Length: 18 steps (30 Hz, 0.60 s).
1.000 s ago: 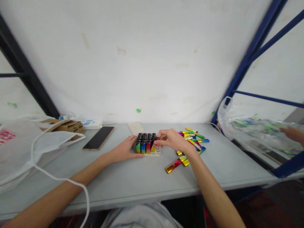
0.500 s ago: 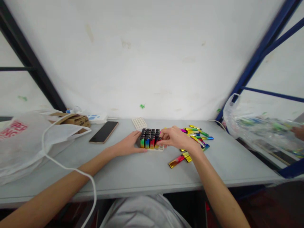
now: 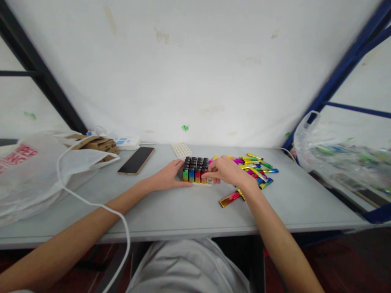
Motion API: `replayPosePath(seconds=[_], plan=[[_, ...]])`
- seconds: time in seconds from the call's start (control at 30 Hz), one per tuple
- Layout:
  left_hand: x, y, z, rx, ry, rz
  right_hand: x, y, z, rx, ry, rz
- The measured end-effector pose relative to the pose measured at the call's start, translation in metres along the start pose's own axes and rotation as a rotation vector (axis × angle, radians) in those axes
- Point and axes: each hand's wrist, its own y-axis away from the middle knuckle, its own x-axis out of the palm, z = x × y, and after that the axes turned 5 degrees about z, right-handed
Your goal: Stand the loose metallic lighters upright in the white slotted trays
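Black-capped, shiny multicoloured lighters [image 3: 192, 175] stand upright in a white plastic tray [image 3: 209, 182]. At its left side I see the left hand [image 3: 169, 176] spread; at its right front, the right hand [image 3: 225, 169] pinches a red-and-gold lighter [image 3: 204, 177].

Both hands [image 3: 167, 177] [image 3: 227, 170] forward, close together

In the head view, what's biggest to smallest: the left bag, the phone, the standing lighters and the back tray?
1. Left bag
2. Phone and standing lighters: can't rank them; the phone looks longer, the lighters chunkier
3. Back tray
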Motion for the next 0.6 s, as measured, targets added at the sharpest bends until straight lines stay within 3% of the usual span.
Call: replayPosePath(seconds=[0.1, 0.2, 0.4, 0.6], plan=[[0.0, 0.0, -0.001, -0.002, -0.005, 0.001, 0.001, 0.001, -0.003, 0.025, 0.002, 0.071], [0.001, 0.0, -0.002, -0.015, -0.015, -0.017, -0.013, 0.012, -0.01, 0.06, -0.08, 0.139], [-0.001, -0.005, -0.004, -0.04, -0.02, -0.033, -0.048, 0.033, -0.022, 0.225, 0.063, -0.145], [-0.009, -0.008, -0.002, -0.044, -0.01, -0.042, -0.055, 0.032, -0.034, 0.329, 0.043, -0.41]])
